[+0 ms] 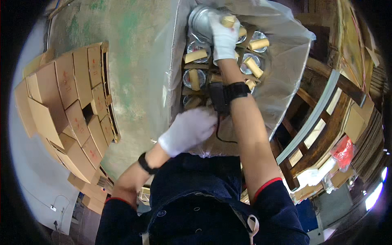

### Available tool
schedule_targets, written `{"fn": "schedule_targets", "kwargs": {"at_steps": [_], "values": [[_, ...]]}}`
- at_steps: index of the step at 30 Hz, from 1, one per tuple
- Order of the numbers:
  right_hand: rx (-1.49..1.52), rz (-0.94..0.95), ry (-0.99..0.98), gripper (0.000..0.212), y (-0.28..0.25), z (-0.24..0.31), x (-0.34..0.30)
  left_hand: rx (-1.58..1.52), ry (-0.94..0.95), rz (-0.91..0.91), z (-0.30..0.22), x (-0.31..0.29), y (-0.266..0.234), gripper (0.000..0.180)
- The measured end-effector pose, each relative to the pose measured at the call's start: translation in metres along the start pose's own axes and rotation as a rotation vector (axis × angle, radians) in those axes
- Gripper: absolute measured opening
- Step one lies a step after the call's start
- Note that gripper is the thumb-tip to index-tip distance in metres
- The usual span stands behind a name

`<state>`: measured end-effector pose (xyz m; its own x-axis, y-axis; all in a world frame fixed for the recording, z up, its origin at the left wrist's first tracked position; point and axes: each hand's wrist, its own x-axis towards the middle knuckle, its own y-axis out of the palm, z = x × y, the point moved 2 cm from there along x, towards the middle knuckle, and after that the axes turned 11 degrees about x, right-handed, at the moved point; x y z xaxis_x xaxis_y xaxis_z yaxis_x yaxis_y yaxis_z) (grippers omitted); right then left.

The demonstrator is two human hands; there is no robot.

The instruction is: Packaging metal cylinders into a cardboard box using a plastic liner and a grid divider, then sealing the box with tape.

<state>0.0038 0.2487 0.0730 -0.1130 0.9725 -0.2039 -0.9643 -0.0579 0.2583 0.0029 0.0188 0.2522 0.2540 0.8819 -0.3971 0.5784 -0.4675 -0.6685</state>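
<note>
A deep box lined with clear plastic (286, 61) stands in front of me, with several clear glass jars (199, 52) upright in it. Tan cylinder-shaped pieces (253, 67) lie on or in their mouths. Near the box's far left corner, my white-gloved right hand (225, 36) is closed on the side of a larger-looking, tilted silvery glass jar (200, 23). One tan piece shows beside its fingers; I cannot tell whether the hand touches it. My left hand (188, 130), also gloved, is over the near left edge of the box, its fingers blurred by motion.
Stacked brown cartons (75, 94) stand on the left, past a strip of green-stained floor (130, 53). At right are a wooden rack with a grey rail (312, 116) and a red plastic bag (343, 153). A black device with a cord (218, 98) sits at my right wrist.
</note>
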Motion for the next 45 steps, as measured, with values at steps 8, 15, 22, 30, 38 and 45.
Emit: {"fn": "schedule_targets", "kwargs": {"at_steps": [8,15,22,30,38,45], "values": [[-1.397,0.245,-0.103,0.061,0.051,-0.036,-0.022,-0.036,-0.595,-0.712,0.073,-0.119,-0.008,0.031],[-0.77,0.282,-0.126,0.055,0.024,0.017,-0.073,-1.132,-1.075,-0.462,0.211,-0.18,0.184,0.056],[-0.104,-0.097,0.381,0.033,-0.127,0.118,-0.179,-1.682,-0.777,0.04,0.117,-0.151,0.128,0.089],[-0.003,-0.261,0.389,0.03,-0.223,0.171,-0.289,-0.556,-0.589,0.215,0.056,-0.171,0.063,0.05],[-0.084,-0.397,0.41,0.026,-0.244,0.201,-0.439,-1.612,-0.425,-0.12,-0.002,-0.112,-0.029,0.018],[-0.004,-0.024,0.774,0.042,-0.201,0.179,-0.5,-1.367,-0.128,0.067,-0.058,0.006,-0.038,0.025]]}}
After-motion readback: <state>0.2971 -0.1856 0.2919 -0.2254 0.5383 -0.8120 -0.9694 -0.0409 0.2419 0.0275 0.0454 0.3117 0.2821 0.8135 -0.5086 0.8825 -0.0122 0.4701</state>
